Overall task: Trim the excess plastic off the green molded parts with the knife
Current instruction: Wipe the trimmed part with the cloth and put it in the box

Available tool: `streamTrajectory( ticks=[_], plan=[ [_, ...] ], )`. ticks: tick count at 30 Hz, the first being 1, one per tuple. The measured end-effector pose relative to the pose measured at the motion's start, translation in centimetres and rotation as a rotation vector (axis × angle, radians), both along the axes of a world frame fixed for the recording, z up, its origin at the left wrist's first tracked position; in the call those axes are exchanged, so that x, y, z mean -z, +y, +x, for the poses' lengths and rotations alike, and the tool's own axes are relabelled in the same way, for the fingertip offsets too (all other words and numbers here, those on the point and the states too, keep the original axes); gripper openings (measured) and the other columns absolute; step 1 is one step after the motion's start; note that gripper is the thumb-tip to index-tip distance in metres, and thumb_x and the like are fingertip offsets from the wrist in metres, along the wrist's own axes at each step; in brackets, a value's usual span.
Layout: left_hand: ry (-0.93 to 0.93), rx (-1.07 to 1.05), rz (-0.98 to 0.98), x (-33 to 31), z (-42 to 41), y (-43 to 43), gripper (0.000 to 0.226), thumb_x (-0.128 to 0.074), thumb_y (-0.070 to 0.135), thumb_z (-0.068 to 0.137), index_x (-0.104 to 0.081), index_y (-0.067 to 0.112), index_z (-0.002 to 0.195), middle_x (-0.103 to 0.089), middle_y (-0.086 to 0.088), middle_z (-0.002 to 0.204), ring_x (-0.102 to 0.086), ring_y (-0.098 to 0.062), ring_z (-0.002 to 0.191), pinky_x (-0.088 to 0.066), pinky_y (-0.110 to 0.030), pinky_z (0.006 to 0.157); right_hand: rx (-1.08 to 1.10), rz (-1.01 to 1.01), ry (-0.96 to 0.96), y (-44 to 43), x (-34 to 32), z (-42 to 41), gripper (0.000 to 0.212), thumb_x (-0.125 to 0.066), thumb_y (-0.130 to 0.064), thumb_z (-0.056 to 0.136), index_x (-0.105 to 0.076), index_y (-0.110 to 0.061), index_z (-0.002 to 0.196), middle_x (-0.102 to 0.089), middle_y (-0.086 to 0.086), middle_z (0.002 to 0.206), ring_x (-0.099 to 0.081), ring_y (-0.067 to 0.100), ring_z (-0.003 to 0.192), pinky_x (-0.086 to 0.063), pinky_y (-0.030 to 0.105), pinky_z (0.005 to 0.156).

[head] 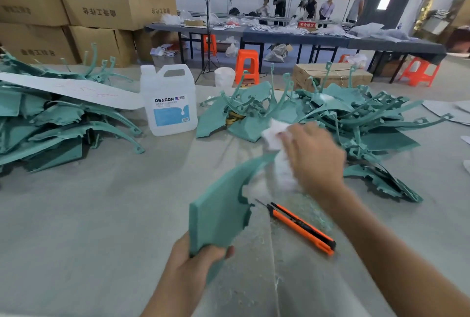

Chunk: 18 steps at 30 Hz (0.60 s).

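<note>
My left hand (193,266) grips the near corner of a flat green molded part (221,205), held tilted above the table. My right hand (315,156), blurred, holds a white cloth (276,136) at the part's far tip. The orange and black utility knife (302,227) lies on the table to the right of the part with its blade out, and neither hand touches it. Green plastic shavings are scattered on the table around the knife.
Heaps of green parts lie at the left (50,123) and at the right (356,118). A white DEXCON jug (169,103) stands between them. A white paper sheet (76,90) lies over the left heap. Cardboard boxes (89,6), orange stools and people at long tables are behind.
</note>
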<state>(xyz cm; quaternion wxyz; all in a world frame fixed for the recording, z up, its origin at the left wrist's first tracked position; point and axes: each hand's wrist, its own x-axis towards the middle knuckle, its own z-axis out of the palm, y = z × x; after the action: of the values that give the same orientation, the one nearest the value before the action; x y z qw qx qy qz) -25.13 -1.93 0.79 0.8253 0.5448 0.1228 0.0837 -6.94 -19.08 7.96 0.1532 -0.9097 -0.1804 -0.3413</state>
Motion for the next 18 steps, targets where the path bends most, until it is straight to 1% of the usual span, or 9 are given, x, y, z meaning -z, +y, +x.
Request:
streamTrajectory(
  ticks=[2,4,6,7,9,12,13,15,18],
  plan=[
    [-0.011,-0.022,-0.011,1.0,-0.3,1.4,0.041,-0.066,-0.004,0.053,-0.080,0.006,0.090,-0.075,-0.021,0.091,-0.073,-0.039,0.085,-0.062,-0.030,0.066,0.125,0.153,0.011,-1.9,-1.8,2.5,0.036,-0.042,-0.040,0.105,-0.063,-0.012,0.112,-0.057,0.012,0.108,-0.057,0.035,0.092,-0.037,0.035,0.067],
    [-0.012,-0.018,-0.094,1.2,-0.1,1.0,0.051,-0.080,-0.003,0.055,-0.073,0.000,0.105,-0.074,-0.022,0.102,-0.074,-0.033,0.088,-0.063,-0.041,0.074,0.090,0.354,-0.030,-1.2,-2.9,2.3,0.032,-0.044,-0.040,0.105,-0.060,-0.013,0.111,-0.056,0.011,0.109,-0.053,0.029,0.086,-0.034,0.035,0.069],
    [-0.026,0.012,-0.171,0.0,0.6,-0.1,0.059,-0.088,0.034,0.070,-0.068,0.011,0.121,-0.073,-0.013,0.117,-0.072,-0.027,0.104,-0.061,-0.045,0.083,-0.107,0.479,0.043,1.3,-2.5,-0.8,0.023,-0.045,-0.040,0.106,-0.058,-0.021,0.105,-0.056,-0.006,0.101,-0.048,0.012,0.079,-0.038,0.036,0.071],
    [-0.024,0.059,-0.201,-0.8,1.1,-0.7,0.076,-0.086,0.058,0.064,-0.067,0.018,0.126,-0.072,-0.008,0.123,-0.069,-0.025,0.112,-0.060,-0.043,0.088,-0.248,0.525,0.135,3.1,-1.5,-3.3,0.016,-0.046,-0.039,0.105,-0.055,-0.028,0.099,-0.057,-0.015,0.093,-0.047,0.006,0.074,-0.040,0.036,0.072],
    [-0.051,0.110,-0.324,-2.2,2.2,-1.6,0.078,-0.075,0.079,0.058,-0.076,0.027,0.115,-0.074,-0.004,0.117,-0.070,-0.018,0.109,-0.058,-0.035,0.090,-0.451,0.520,0.289,6.5,2.0,-9.1,0.013,-0.047,-0.038,0.104,-0.050,-0.033,0.093,-0.060,-0.014,0.084,-0.051,0.005,0.069,-0.045,0.037,0.068],
    [-0.037,0.069,-0.445,-4.0,3.1,-1.3,0.067,-0.076,0.081,0.050,-0.078,0.019,0.076,-0.070,-0.003,0.080,-0.069,-0.016,0.077,-0.055,-0.030,0.080,-0.607,0.509,0.312,8.2,6.1,-14.4,0.020,-0.042,-0.052,0.104,-0.051,-0.034,0.101,-0.058,-0.011,0.089,-0.058,0.015,0.078,-0.046,0.036,0.068],
    [-0.034,0.049,-0.463,-4.1,3.0,-0.9,0.072,-0.071,0.083,0.048,-0.079,0.017,0.075,-0.072,-0.004,0.080,-0.070,-0.017,0.075,-0.056,-0.030,0.077,-0.593,0.482,0.303,7.8,6.9,-13.3,0.020,-0.044,-0.051,0.103,-0.051,-0.032,0.101,-0.058,-0.011,0.091,-0.058,0.016,0.080,-0.046,0.035,0.068],
    [-0.119,-0.009,-0.357,-4.4,2.5,-0.3,0.071,-0.059,0.082,0.063,-0.082,0.021,0.093,-0.077,-0.007,0.100,-0.075,-0.020,0.087,-0.061,-0.029,0.071,-0.393,0.517,0.350,6.9,7.2,-9.7,0.019,-0.048,-0.041,0.097,-0.052,-0.023,0.096,-0.062,-0.004,0.093,-0.059,0.021,0.083,-0.046,0.036,0.068],
    [-0.194,-0.102,-0.189,-5.3,2.1,0.1,0.070,-0.052,0.076,0.074,-0.075,0.023,0.114,-0.073,-0.010,0.118,-0.073,-0.023,0.102,-0.062,-0.039,0.082,-0.122,0.888,0.620,5.0,5.8,-5.1,0.028,-0.049,-0.035,0.102,-0.050,-0.016,0.082,-0.059,0.006,0.078,-0.059,0.029,0.071,-0.046,0.042,0.062]
  ],
)
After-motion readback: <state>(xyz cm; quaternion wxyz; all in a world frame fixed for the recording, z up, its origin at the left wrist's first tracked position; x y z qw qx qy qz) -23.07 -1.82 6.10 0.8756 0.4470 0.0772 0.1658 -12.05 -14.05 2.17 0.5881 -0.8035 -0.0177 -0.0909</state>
